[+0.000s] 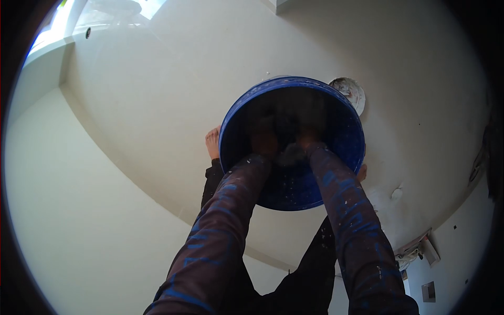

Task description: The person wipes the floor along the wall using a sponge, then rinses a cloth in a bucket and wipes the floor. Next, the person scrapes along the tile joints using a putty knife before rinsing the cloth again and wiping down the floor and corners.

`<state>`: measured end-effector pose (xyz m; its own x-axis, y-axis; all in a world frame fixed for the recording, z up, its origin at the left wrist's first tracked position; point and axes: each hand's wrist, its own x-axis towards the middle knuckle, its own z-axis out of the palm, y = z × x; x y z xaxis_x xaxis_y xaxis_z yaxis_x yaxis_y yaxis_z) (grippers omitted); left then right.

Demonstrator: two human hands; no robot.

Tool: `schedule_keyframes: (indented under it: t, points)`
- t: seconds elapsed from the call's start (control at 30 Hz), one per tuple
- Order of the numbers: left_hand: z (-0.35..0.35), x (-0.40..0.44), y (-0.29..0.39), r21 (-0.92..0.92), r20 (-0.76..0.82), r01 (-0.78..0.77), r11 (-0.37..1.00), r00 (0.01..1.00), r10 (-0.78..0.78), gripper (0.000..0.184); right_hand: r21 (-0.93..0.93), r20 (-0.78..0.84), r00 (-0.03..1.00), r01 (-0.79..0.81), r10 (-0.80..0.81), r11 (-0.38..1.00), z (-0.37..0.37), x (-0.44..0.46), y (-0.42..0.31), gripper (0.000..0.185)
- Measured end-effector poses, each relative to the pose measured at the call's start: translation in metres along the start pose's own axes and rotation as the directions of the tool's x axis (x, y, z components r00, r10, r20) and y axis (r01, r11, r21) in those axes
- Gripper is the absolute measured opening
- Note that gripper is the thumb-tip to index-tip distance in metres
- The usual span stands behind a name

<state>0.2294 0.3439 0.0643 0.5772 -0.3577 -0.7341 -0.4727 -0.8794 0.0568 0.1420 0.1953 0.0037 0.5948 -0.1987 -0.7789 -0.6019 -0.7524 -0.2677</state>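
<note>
A large blue bucket (342, 173) with whitish specks on its inner wall stands between the person's bare feet. Both arms, in dark sleeves with blue and white paint marks, reach down into it. My left hand (264, 143) is inside, toward the left of the bucket. On the other side, close by, is my right hand (310, 137). Deep shadow and blur hide the fingers of both hands, so what they touch or hold cannot be made out. A greyish blurred patch (292, 153) shows between the wrists.
A smaller white container with stained insides (350, 94) stands just behind the bucket's right rim. Pale floor (157, 105) surrounds the bucket, with walls left and right. A bundle of cables or tools (415, 252) lies by the right wall. Bright light enters at the upper left.
</note>
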Motion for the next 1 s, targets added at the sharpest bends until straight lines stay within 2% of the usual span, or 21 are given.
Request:
schedule_keyframes:
  t: [0.13,0.2,0.23,0.27,0.33,0.37,0.4,0.47,0.5,0.53,0.57,0.6,0.63,0.67,0.7,0.73,0.77,0.8,0.87,0.93,1.0]
  points:
    - [0.045,0.03,-0.043,-0.447,0.131,-0.173,0.878,0.958,0.256,0.055,0.292,0.34,0.937,-0.185,0.078,0.938,-0.043,-0.028,-0.032,0.028]
    - [0.088,0.038,-0.057,-0.622,0.042,-0.214,0.754,0.952,0.304,0.062,0.445,0.491,0.864,-0.357,0.109,0.821,-0.067,-0.043,-0.05,0.028]
    - [0.109,0.038,-0.06,-0.68,-0.04,-0.222,0.698,0.963,0.267,0.067,0.501,0.533,0.838,-0.423,0.116,0.755,-0.079,-0.052,-0.057,0.028]
    - [0.092,0.032,-0.041,-0.651,-0.126,-0.174,0.738,0.985,0.121,0.069,0.527,0.537,0.835,-0.446,0.123,0.724,-0.089,-0.061,-0.065,0.028]
    - [0.041,0.006,-0.019,-0.603,-0.315,-0.051,0.796,0.932,-0.179,0.074,0.399,0.174,0.974,-0.206,0.147,0.894,-0.089,-0.084,-0.078,0.03]
    - [0.022,-0.007,-0.012,-0.591,-0.41,0.019,0.806,0.854,-0.32,0.078,0.395,0.086,0.977,-0.214,0.197,0.894,-0.11,-0.112,-0.088,0.034]
    - [0.011,-0.02,-0.014,-0.374,-0.3,-0.006,0.927,0.947,-0.115,0.081,0.388,-0.006,0.969,-0.225,0.247,0.893,-0.133,-0.141,-0.098,0.039]
    - [0.021,-0.013,-0.049,-0.521,0.052,-0.088,0.849,0.989,0.135,0.087,0.416,-0.133,0.947,-0.215,0.293,0.884,-0.136,-0.178,-0.106,0.049]
    - [0.036,0.009,-0.072,-0.806,0.215,0.015,0.592,0.939,0.269,0.089,0.443,-0.131,0.955,-0.183,0.265,0.878,-0.151,-0.203,-0.106,0.052]
    - [0.012,0.0,-0.09,-0.672,0.106,-0.24,0.7,0.905,0.412,0.082,0.466,-0.137,0.964,-0.14,0.228,0.873,-0.165,-0.225,-0.105,0.056]
    - [-0.011,-0.011,-0.107,-0.481,0.028,-0.477,0.736,0.83,0.556,0.075,0.489,-0.239,0.949,-0.064,0.204,0.87,-0.161,-0.239,-0.102,0.055]
    - [-0.018,-0.007,-0.111,-0.466,0.031,-0.499,0.73,0.816,0.578,0.075,0.504,-0.294,0.935,-0.026,0.2,0.864,-0.159,-0.251,-0.097,0.054]
    - [-0.023,-0.002,-0.114,-0.759,0.101,-0.294,0.581,0.828,0.551,0.066,0.514,-0.348,0.917,0.014,0.194,0.857,-0.158,-0.262,-0.091,0.054]
    - [-0.029,-0.002,-0.118,-0.933,0.189,-0.021,0.36,0.822,0.538,0.058,0.5,-0.397,0.912,0.12,0.104,0.858,-0.16,-0.275,-0.086,0.054]
    - [-0.032,0.0,-0.118,-0.957,0.281,0.271,0.103,0.781,0.558,0.05,0.484,-0.443,0.896,0.221,0.02,0.847,-0.161,-0.288,-0.079,0.054]
    - [-0.035,0.001,-0.118,-0.83,0.37,0.538,-0.15,0.731,0.573,0.042,0.508,-0.446,0.894,0.206,0.051,0.836,-0.162,-0.302,-0.073,0.054]
    - [-0.042,0.0,-0.112,-0.776,0.399,0.592,-0.219,0.729,0.556,0.042,0.569,-0.482,0.876,0.297,0.019,0.767,-0.167,-0.314,-0.067,0.057]
    - [-0.042,-0.005,-0.102,-0.808,0.388,0.552,-0.204,0.76,0.521,0.041,0.61,-0.528,0.849,0.391,-0.015,0.69,-0.169,-0.323,-0.059,0.059]
    - [-0.03,-0.01,-0.084,-0.922,0.331,0.386,-0.044,0.841,0.429,0.04,0.591,-0.589,0.808,0.425,0.006,0.685,-0.164,-0.34,-0.036,0.064]
    - [-0.019,0.0,-0.051,-0.962,0.27,0.231,0.145,0.872,0.409,0.039,0.665,-0.646,0.748,0.456,0.15,0.591,-0.149,-0.36,0.012,0.067]
    - [-0.006,0.014,-0.037,-0.954,0.233,0.119,0.275,0.872,0.43,0.038,0.676,-0.671,0.674,0.384,0.309,0.629,-0.107,-0.341,0.045,0.066]
